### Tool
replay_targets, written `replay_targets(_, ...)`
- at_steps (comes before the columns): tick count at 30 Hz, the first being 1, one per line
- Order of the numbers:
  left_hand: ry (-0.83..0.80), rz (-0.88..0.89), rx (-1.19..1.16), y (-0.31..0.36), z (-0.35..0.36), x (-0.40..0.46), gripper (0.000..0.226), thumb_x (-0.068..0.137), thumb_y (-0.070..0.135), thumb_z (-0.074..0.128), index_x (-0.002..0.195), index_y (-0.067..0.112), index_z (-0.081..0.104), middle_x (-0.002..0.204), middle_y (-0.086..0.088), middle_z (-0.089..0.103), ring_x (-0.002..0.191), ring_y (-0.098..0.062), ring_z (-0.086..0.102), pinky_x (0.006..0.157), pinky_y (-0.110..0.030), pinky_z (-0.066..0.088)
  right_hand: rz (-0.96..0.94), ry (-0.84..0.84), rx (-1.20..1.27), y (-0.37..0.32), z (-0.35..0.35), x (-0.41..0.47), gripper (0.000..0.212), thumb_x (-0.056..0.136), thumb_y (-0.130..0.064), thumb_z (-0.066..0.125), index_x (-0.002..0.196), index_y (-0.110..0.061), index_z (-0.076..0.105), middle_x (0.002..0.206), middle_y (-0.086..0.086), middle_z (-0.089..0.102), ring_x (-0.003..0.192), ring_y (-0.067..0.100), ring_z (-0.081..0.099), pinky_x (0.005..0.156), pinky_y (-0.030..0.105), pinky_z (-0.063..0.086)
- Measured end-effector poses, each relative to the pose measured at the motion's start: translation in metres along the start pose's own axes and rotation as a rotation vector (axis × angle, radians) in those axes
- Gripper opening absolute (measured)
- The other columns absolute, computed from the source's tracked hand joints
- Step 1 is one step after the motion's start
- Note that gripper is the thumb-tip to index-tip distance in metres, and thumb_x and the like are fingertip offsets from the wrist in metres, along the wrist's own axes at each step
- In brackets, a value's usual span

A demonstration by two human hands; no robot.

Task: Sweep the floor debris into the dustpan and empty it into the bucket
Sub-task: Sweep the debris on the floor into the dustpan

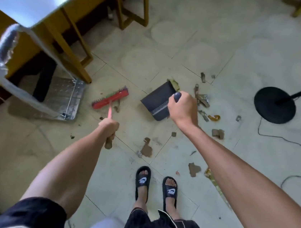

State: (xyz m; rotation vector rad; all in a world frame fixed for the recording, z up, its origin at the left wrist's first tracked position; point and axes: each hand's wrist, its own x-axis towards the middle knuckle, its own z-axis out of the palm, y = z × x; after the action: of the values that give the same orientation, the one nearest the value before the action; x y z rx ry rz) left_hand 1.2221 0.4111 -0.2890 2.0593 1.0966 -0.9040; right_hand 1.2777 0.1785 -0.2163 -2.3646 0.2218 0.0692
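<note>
The only readable lettering sits on the two black slides the person wears: the left slide (142, 180) carries a white swoosh with the word NIKE beneath it across the strap, and the right slide (170, 191) bears the same white logo and word (both appear upside down from this head view, since they face away from the wearer). No other text, number or sign can be read anywhere else.
</note>
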Motion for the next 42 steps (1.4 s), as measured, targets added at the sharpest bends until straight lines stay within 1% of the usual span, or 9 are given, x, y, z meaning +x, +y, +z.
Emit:
replay_targets(3, -0.150, 0.073, 0.067, 0.007, -0.005, -0.003, 0.063, 0.094, 0.007, 0.032, 0.154, 0.003, 0.013, 0.043, -0.005, 0.044, 0.018, -0.011, 0.031, 0.025, -0.013, 0.028, 0.040, 0.041, -0.034, -0.003, 0.008, 0.002, 0.034, 0.088, -0.020, 0.051, 0.056, -0.023, 0.041, 0.049, -0.012, 0.047, 0.041, -0.002, 0.043, 0.037, 0.018, 0.024)
replay_targets(5, -0.265, 0.050, 0.096, 0.011, 0.000, -0.009, 0.050, 0.095, 0.009, 0.033, 0.144, -0.003, 0.028, 0.051, -0.003, 0.040, 0.022, -0.009, 0.029, 0.026, -0.012, 0.025, 0.072, 0.056, -0.057, -0.003, 0.010, -0.002, 0.033, 0.088, -0.020, 0.051, 0.056, -0.022, 0.041, 0.050, -0.010, 0.048, 0.043, -0.001, 0.044, 0.038, 0.018, 0.024)
replay_targets(9, -0.373, -0.015, 0.255, 0.017, 0.009, -0.038, 0.027, 0.097, 0.010, 0.039, 0.071, 0.009, 0.043, 0.054, 0.003, 0.039, 0.026, -0.006, 0.027, 0.025, -0.015, 0.020, 0.124, 0.118, -0.065, 0.004, -0.001, -0.014, 0.036, 0.089, -0.021, 0.052, 0.054, -0.022, 0.041, 0.050, -0.012, 0.048, 0.042, -0.001, 0.047, 0.036, 0.014, 0.029)
replay_targets(16, -0.449, 0.047, 0.172, 0.011, 0.037, -0.077, 0.011, 0.093, 0.004, 0.042, 0.095, 0.000, 0.052, 0.061, 0.000, 0.049, 0.041, -0.007, 0.034, 0.044, -0.017, 0.029, 0.275, 0.209, -0.079, 0.034, -0.043, -0.056, 0.029, 0.089, -0.024, 0.053, 0.063, -0.012, 0.054, 0.057, -0.002, 0.051, 0.055, 0.025, 0.056, 0.048, 0.023, 0.040)
replay_targets(20, -0.382, 0.041, 0.125, -0.013, 0.064, -0.094, 0.009, 0.088, 0.003, 0.044, 0.081, 0.001, 0.049, 0.073, -0.011, 0.055, 0.049, -0.014, 0.040, 0.083, -0.025, 0.051, 0.323, 0.248, -0.059, 0.055, -0.073, -0.096, 0.030, 0.089, -0.023, 0.052, 0.062, -0.011, 0.052, 0.058, -0.001, 0.052, 0.047, 0.016, 0.050, 0.046, 0.024, 0.041)
replay_targets(30, -0.282, 0.229, 0.181, -0.090, 0.087, -0.170, 0.023, 0.091, 0.006, 0.034, 0.083, -0.008, 0.050, 0.031, 0.000, 0.044, 0.019, -0.010, 0.034, 0.027, -0.013, 0.025, 0.320, 0.322, -0.031, 0.104, -0.121, -0.222, 0.034, 0.090, -0.017, 0.051, 0.057, -0.014, 0.042, 0.052, -0.003, 0.043, 0.044, 0.010, 0.041, 0.040, 0.019, 0.029)
replay_targets(34, -0.286, 0.200, 0.153, -0.110, 0.101, -0.188, 0.024, 0.090, -0.001, 0.033, 0.069, 0.008, 0.041, 0.031, -0.002, 0.040, 0.021, -0.011, 0.038, 0.028, -0.010, 0.027, 0.342, 0.353, -0.003, 0.122, -0.133, -0.252, 0.042, 0.087, -0.015, 0.052, 0.052, -0.019, 0.029, 0.050, -0.003, 0.039, 0.041, 0.012, 0.038, 0.039, 0.020, 0.030)
replay_targets(38, -0.289, 0.144, 0.150, -0.105, 0.113, -0.189, 0.022, 0.091, -0.006, 0.033, 0.074, 0.007, 0.039, 0.059, -0.006, 0.039, 0.038, -0.015, 0.041, 0.034, -0.014, 0.034, 0.434, 0.368, 0.046, 0.140, -0.138, -0.265, 0.029, 0.086, -0.014, 0.054, 0.059, -0.006, 0.049, 0.052, -0.001, 0.044, 0.043, 0.018, 0.045, 0.043, 0.029, 0.043)
replay_targets(42, -0.445, 0.208, 0.209, -0.067, 0.122, -0.189, 0.040, 0.089, -0.019, 0.025, 0.058, 0.005, 0.036, 0.063, -0.006, 0.033, 0.036, -0.014, 0.036, 0.029, -0.004, 0.022, 0.485, 0.399, 0.032, 0.157, -0.139, -0.261, 0.042, 0.085, -0.016, 0.053, 0.052, -0.017, 0.027, 0.050, -0.003, 0.037, 0.040, 0.015, 0.036, 0.038, 0.020, 0.026)
